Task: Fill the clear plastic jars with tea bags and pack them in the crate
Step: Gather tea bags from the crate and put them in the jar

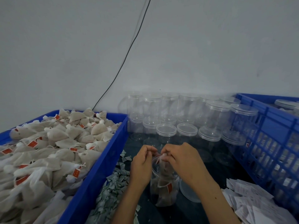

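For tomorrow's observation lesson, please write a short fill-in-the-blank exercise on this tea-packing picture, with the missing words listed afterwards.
1. The loose tea bags are heaped in a tray coloured ____.
2. Both hands, left hand and right hand, work at the mouth of an open ____ that already holds some bags.
3. The red tags are attached to the tea ____.
4. The empty jars stacked by the wall are closed with clear ____.

Missing words: blue; jar; bags; lids
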Tool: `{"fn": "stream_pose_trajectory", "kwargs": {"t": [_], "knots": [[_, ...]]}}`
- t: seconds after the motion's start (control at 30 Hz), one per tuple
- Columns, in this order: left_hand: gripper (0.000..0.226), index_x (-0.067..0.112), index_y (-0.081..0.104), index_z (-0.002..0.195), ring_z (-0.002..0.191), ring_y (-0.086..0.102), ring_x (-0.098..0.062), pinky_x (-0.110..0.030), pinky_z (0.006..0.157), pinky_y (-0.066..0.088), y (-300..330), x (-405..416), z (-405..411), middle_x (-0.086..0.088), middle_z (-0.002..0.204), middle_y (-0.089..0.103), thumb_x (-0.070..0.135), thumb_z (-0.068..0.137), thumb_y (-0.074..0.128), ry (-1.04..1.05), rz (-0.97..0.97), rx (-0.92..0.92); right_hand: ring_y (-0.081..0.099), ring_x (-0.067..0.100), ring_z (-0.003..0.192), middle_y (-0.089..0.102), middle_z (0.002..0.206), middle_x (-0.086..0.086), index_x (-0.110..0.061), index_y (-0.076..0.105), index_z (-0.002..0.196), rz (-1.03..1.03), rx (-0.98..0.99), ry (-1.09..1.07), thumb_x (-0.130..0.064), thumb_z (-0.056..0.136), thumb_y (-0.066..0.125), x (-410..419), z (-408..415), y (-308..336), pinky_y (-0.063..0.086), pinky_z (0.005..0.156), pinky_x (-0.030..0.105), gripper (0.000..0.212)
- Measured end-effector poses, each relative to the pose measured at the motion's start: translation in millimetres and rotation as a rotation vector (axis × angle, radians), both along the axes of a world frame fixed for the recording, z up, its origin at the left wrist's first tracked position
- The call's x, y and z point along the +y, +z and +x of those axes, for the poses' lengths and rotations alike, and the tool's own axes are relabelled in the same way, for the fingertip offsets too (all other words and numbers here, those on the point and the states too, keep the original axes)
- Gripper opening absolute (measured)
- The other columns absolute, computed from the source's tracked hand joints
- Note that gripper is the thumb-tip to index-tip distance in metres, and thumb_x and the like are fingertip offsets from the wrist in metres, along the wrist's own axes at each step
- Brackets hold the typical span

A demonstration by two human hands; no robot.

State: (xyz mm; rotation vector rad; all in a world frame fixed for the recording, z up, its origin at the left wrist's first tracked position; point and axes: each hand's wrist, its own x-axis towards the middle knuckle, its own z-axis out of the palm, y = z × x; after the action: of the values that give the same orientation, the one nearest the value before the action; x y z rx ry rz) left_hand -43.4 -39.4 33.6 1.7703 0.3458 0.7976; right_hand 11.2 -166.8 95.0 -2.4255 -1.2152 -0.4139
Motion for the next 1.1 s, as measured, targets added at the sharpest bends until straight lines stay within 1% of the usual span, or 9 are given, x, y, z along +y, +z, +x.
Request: {"fn": "stream_pose_trajectory", "kwargs": {"t": [0.13, 0.27, 0.4, 0.57, 0.63, 0.7, 0.83, 0.97, 1.1], "knots": [[0.028, 0.019, 0.063, 0.088, 0.086, 0.065, -0.011, -0.044, 0.084, 0.054, -1.3, 2.2, 0.0, 0.005, 0.087, 0.068, 0.0, 0.096, 0.045, 0.009, -0.006, 0.006, 0.055, 0.009, 0.073, 0.068, 0.077, -0.007, -0.027, 0.057, 0.098, 0.074, 0.084, 0.074, -0.035, 0.094, 0.054, -0.4, -1.9, -2.9, 0.045, 0.078, 0.026, 0.01], [0.025, 0.019, 0.062, 0.087, 0.084, 0.067, -0.016, -0.045, 0.083, 0.055, -3.3, 2.5, 0.2, 0.004, 0.082, 0.069, 0.002, 0.096, 0.046, 0.011, -0.038, 0.025, 0.058, 0.014, 0.085, 0.07, 0.095, -0.006, -0.025, 0.065, 0.104, -0.226, -0.034, 0.062, -0.035, 0.097, 0.048, 3.6, -0.4, -6.1, 0.032, 0.093, 0.027, 0.02], [0.025, 0.02, 0.062, 0.085, 0.08, 0.067, -0.016, -0.042, 0.079, 0.056, -2.5, 2.6, 1.8, 0.004, 0.08, 0.069, 0.002, 0.095, 0.048, 0.016, -0.04, 0.027, 0.046, 0.006, 0.07, 0.057, 0.072, -0.012, -0.03, 0.062, 0.078, -0.364, 0.11, 0.103, -0.03, 0.1, 0.042, -1.1, 1.4, -3.7, 0.022, 0.103, 0.037, 0.029], [0.026, 0.019, 0.062, 0.084, 0.073, 0.066, -0.01, -0.025, 0.068, 0.055, -3.6, 1.8, 2.6, 0.006, 0.075, 0.069, 0.002, 0.096, 0.048, 0.02, -0.058, 0.022, 0.057, 0.01, 0.101, 0.065, 0.082, -0.012, -0.029, 0.069, 0.109, -0.399, 0.259, 0.112, -0.009, 0.091, 0.036, -3.5, -1.0, -1.9, -0.006, 0.117, 0.049, 0.043], [0.025, 0.019, 0.062, 0.085, 0.074, 0.066, -0.012, -0.029, 0.07, 0.055, -2.8, 1.6, 1.8, 0.005, 0.076, 0.069, 0.002, 0.096, 0.048, 0.023, -0.052, 0.025, 0.055, 0.011, 0.112, 0.07, 0.101, -0.009, -0.03, 0.068, 0.114, -0.423, 0.289, 0.119, -0.005, 0.089, 0.036, -2.4, -3.0, -1.5, -0.008, 0.117, 0.051, 0.048], [0.022, 0.019, 0.061, 0.087, 0.075, 0.066, -0.011, -0.032, 0.072, 0.055, -0.6, 5.3, -0.2, 0.005, 0.078, 0.069, 0.004, 0.097, 0.047, 0.034, -0.022, 0.05, 0.053, 0.01, 0.118, 0.068, 0.115, -0.009, -0.031, 0.068, 0.115, -0.405, 0.298, 0.156, -0.002, 0.089, 0.037, -5.4, -1.9, 0.5, 0.002, 0.12, 0.046, 0.05], [0.026, 0.024, 0.06, 0.085, 0.073, 0.064, -0.001, -0.02, 0.064, 0.046, 1.2, 30.4, -12.7, 0.011, 0.081, 0.068, 0.006, 0.097, 0.046, 0.156, 0.11, 0.142, 0.062, -0.003, 0.102, 0.07, 0.11, -0.011, -0.023, 0.072, 0.107, 0.017, 0.384, 0.218, 0.01, 0.086, 0.037, -25.0, 9.6, 12.1, 0.046, 0.099, 0.022, 0.053], [0.033, 0.031, 0.059, 0.08, 0.078, 0.058, 0.003, -0.01, 0.06, 0.04, -6.2, 47.6, -26.1, 0.013, 0.091, 0.065, 0.004, 0.095, 0.05, 0.19, 0.281, 0.357, 0.067, 0.005, 0.083, 0.073, 0.084, -0.006, -0.021, 0.071, 0.085, 0.559, 0.462, 0.104, 0.016, 0.089, 0.036, -44.6, 26.6, 8.6, 0.052, 0.078, 0.015, 0.051], [0.019, 0.023, 0.067, 0.104, 0.096, 0.061, -0.008, -0.025, 0.082, 0.053, -18.9, 45.0, -34.4, 0.005, 0.108, 0.066, 0.01, 0.095, 0.056, 0.092, 0.446, 0.551, 0.068, 0.021, 0.075, 0.073, 0.076, 0.008, -0.004, 0.07, 0.083, 0.744, 0.745, 0.051, 0.019, 0.087, 0.033, -49.6, 32.6, -20.7, 0.055, 0.068, 0.021, 0.044]]}}
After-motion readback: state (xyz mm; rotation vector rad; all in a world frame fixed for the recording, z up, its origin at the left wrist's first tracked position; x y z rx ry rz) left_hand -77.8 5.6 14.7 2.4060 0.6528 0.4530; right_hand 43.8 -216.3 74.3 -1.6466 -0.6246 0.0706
